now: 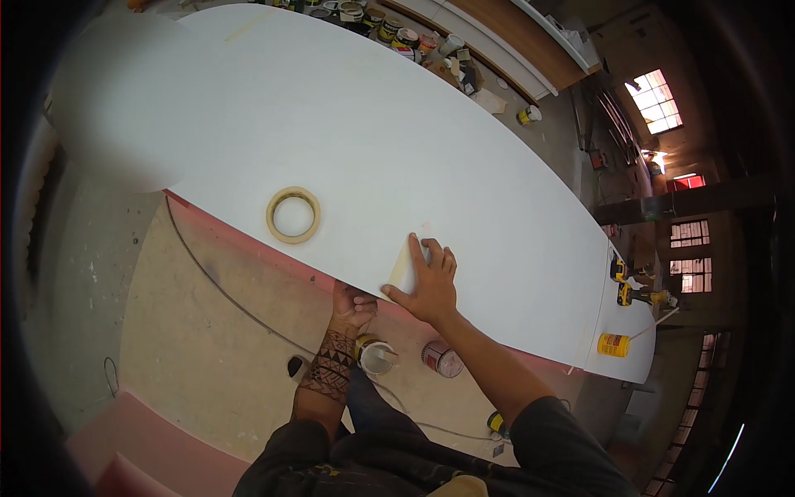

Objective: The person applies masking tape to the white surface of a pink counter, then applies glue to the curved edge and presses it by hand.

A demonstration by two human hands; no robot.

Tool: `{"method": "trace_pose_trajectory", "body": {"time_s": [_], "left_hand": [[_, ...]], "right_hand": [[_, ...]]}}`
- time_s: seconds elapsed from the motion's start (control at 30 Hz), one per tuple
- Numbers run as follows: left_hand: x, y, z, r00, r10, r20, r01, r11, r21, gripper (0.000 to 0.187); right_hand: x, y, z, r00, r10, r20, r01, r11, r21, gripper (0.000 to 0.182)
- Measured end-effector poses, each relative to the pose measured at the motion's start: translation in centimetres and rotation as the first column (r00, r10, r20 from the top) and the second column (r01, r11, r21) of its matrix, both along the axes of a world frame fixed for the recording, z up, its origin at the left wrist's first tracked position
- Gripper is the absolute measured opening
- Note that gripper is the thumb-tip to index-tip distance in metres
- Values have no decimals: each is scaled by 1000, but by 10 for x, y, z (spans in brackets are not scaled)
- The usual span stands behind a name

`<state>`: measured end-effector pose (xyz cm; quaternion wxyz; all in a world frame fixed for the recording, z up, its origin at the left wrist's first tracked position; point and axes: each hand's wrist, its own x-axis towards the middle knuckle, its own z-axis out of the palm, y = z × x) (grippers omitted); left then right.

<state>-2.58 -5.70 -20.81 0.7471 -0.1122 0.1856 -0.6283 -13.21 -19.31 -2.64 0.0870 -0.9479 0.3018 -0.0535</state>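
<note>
A large white panel (497, 224) with curved edges stretches across the view. My right hand (431, 280) lies on it near the front edge, fingers spread, thumb and index finger along a short strip of masking tape (401, 267). My left hand (354, 306) is at the panel's underside just left of that strip, palm up with curled fingers; the panel's edge partly hides it, and what it holds, if anything, does not show. Flat on the panel, left of both hands, rests a roll of masking tape (293, 214).
Below the panel edge stand an open can (377, 356) and another can (443, 359). A yellow container (613, 345) and cordless drills (629, 293) sit at the right end. Several paint cans (389, 31) line the floor beyond. A dark cable (224, 286) crosses the floor.
</note>
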Motion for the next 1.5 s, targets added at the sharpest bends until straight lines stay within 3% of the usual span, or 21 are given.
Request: {"method": "trace_pose_trajectory", "body": {"time_s": [0.07,0.13,0.2,0.27,0.3,0.37,0.4,0.47,0.63,0.73,0.83,0.97,1.1,1.2,1.4,1.5], "left_hand": [[0,5,0,1000,-16,3,16,1000,-6,48],[2,8,12,996,56,67,-66,983,170,42],[6,9,25,999,1,38,-16,925,380,46],[7,13,13,994,-44,95,14,955,297,50],[7,13,-11,996,53,70,-47,996,-77,69],[21,13,7,981,-98,168,85,993,85,62],[26,11,4,977,-119,178,108,991,75,62],[33,10,-6,974,-221,55,211,967,145,61],[28,7,0,985,-162,63,154,980,123,54],[28,10,8,983,-168,73,140,945,297,49],[32,12,5,980,-176,88,135,926,352,48],[38,8,8,963,-247,107,217,947,239,49],[35,5,31,962,-268,59,223,889,399,48],[43,19,7,966,-255,31,241,941,238,42],[51,22,-3,968,-246,-43,243,890,386,39],[54,19,-3,948,-299,110,256,920,296,40]], "right_hand": [[1,2,5,1000,16,10,-16,1000,15,108],[5,-1,0,999,3,43,-4,1000,29,102],[1,0,-1,997,-4,74,0,998,55,93],[0,0,0,995,-33,93,26,997,75,91],[0,2,1,994,-34,108,23,995,96,92],[-1,5,5,992,-73,101,64,994,87,92],[0,5,7,993,-64,96,55,994,95,92],[1,7,5,992,-84,95,76,993,87,93],[0,5,9,995,-68,73,61,993,97,93],[-3,4,10,997,-52,63,46,994,95,85],[-2,6,7,997,-49,64,42,993,112,80],[-3,3,5,995,-48,93,32,986,165,78],[-5,4,5,993,-82,90,60,972,228,78],[-5,3,5,984,-81,159,40,968,247,80],[-5,4,3,989,-82,127,47,965,259,79],[-5,4,3,989,-70,128,37,968,249,79]]}}
